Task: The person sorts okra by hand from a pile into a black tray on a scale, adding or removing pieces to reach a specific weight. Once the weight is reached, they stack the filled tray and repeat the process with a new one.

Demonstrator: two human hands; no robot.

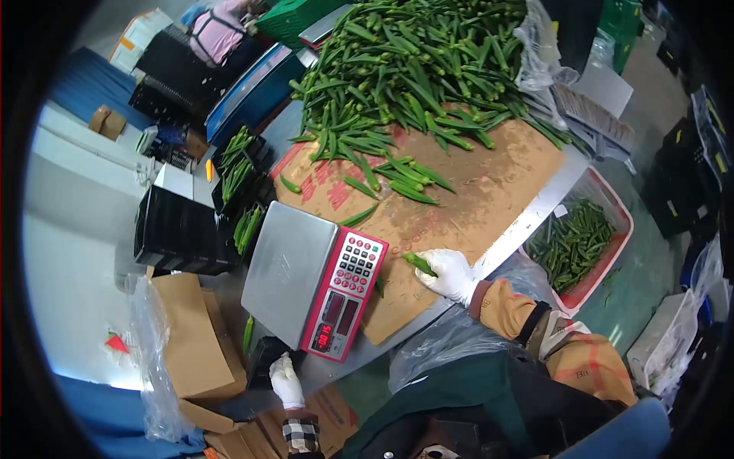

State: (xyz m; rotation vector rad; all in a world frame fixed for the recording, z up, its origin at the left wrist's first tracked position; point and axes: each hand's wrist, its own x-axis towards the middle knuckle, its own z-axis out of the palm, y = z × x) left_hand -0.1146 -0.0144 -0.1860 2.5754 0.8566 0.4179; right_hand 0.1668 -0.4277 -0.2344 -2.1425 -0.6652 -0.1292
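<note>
In the head view my right hand [451,277], in a white glove, is closed on a green okra pod [419,264] above the cardboard sheet. My left hand [287,381], gloved too, grips the edge of a small black tray [264,358] beside the front corner of the scale. The red and grey digital scale [294,271] stands between my hands with a bare platform and a lit red display. A large heap of okra [413,65] covers the back of the table, and several loose pods [413,180] lie nearer on the cardboard [474,199].
Black trays of okra [235,168] stand left of the scale. On the right, a red-rimmed bin [628,222] holds more okra, with a brush [592,118] behind it. An open cardboard box [195,333] sits at lower left. Another person [218,34] is at the back left.
</note>
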